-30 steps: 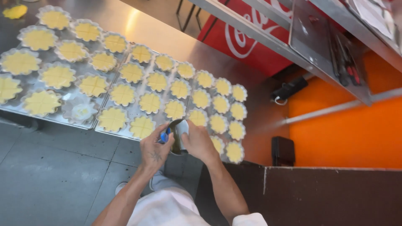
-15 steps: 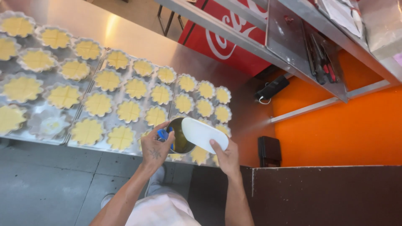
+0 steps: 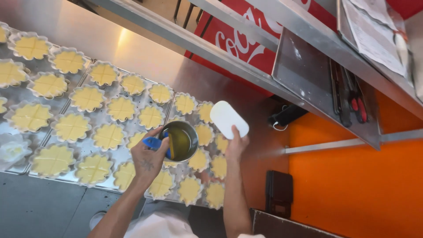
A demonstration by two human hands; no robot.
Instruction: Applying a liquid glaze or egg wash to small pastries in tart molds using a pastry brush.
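My left hand (image 3: 147, 159) grips the blue handle of a small steel pot (image 3: 180, 140) with yellow-green liquid inside, held over the near right part of the trays. My right hand (image 3: 235, 145) holds up a white rounded scraper (image 3: 228, 119) just right of the pot. Below both hands lie metal trays (image 3: 99, 118) filled with several fluted tart cases (image 3: 108, 135) of yellow dough, each scored with a cross.
The trays rest on a steel counter (image 3: 53, 207). A steel shelf (image 3: 246, 66) runs above, with a red fridge (image 3: 246, 39) behind. An orange wall (image 3: 352, 185) stands at right. A dark box (image 3: 278, 193) and a black cabled device (image 3: 286, 115) sit at the counter's right end.
Both hands have risen from the trays' edge. The pot's open mouth now faces the camera, and the white scraper has been lifted up to the right of it.
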